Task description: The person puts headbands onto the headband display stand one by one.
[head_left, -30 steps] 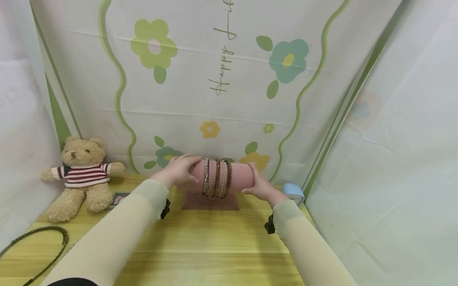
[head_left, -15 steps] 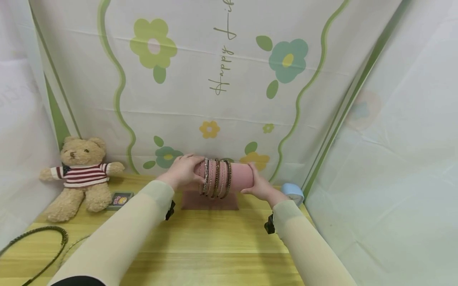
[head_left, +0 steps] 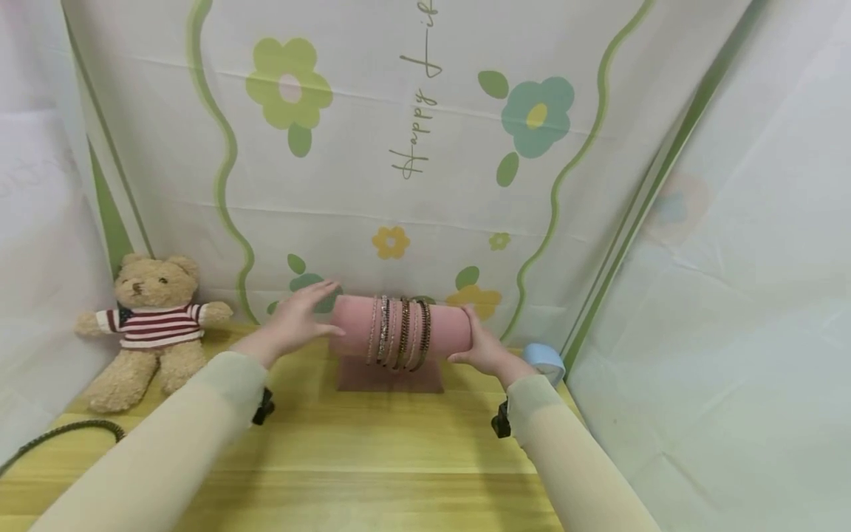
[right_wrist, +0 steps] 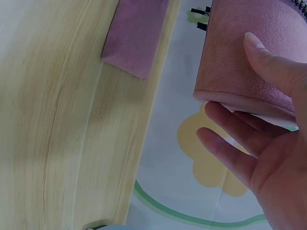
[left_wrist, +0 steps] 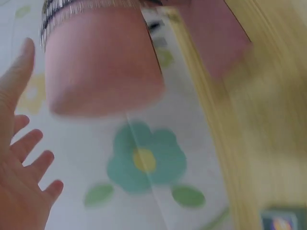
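Note:
A pink plush bracelet stand rises on its flat base at the back of the wooden table. Several bracelets, silvery, pink and dark gold, circle the middle of its roll. My left hand is apart from the roll's left end, fingers spread. In the left wrist view that hand lies beside the bare end of the roll. At the opposite end, my right hand holds the roll. Its thumb lies on the plush in the right wrist view, with the fingers at the end face.
A teddy bear in a striped sweater sits at the left. A dark braided band lies nearer the front left. Behind the right hand stands a light-blue clock. A small picture box shows in the left wrist view.
My left hand first slid right along the roll to the bracelets, then came off leftward. A thin bracelet now sits a little left of the others. The right hand has stayed put.

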Motion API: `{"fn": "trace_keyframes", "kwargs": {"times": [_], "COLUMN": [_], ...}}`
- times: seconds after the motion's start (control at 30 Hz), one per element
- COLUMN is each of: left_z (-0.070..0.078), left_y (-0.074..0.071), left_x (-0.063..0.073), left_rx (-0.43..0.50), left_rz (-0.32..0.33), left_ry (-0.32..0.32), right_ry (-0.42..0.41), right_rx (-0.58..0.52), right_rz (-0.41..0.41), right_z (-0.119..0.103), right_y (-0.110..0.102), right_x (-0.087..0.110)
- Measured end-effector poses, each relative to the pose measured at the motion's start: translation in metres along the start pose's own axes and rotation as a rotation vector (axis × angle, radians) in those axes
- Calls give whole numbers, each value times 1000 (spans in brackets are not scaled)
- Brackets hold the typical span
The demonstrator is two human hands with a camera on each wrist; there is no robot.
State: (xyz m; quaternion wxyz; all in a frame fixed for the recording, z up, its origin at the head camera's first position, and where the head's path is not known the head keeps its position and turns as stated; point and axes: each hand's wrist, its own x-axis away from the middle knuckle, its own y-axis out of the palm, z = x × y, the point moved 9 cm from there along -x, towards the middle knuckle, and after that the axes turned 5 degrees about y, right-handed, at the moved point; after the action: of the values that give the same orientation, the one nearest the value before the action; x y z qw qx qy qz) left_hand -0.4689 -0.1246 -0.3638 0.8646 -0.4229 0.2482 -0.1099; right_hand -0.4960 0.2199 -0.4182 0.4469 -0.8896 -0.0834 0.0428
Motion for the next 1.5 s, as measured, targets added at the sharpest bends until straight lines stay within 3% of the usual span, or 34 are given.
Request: {"fn": "trace_keyframes", "kwargs": {"times": [0.13, 0.27, 0.5, 0.7, 0.83, 1.03, 1.5], "left_z": [-34, -62, -95, -124, -136, -150, -161], "left_y": [-23, -37, -36, -30, -24, -4, 10], "left_x": [35, 74, 136, 175, 189, 203, 217], "left_rx": [80, 90, 57, 8, -48, -45, -58], "left_rz": [5, -15, -99, -168, -186, -279, -249], "left_ry": [-70, -115, -140, -202, -200, -244, -203], "right_ry": [8, 19, 20, 30, 31, 22, 6], "right_rx": [-5, -12, -13, -14, -19, -23, -14], "right_rz": [0, -1, 1, -3, -7, -10, -16], "right_z": [2, 5, 9, 8, 7, 7, 1], "right_y": [0, 0, 0, 0, 0, 1, 2], "right_x": [1, 3, 3, 4, 4, 2, 1]}}
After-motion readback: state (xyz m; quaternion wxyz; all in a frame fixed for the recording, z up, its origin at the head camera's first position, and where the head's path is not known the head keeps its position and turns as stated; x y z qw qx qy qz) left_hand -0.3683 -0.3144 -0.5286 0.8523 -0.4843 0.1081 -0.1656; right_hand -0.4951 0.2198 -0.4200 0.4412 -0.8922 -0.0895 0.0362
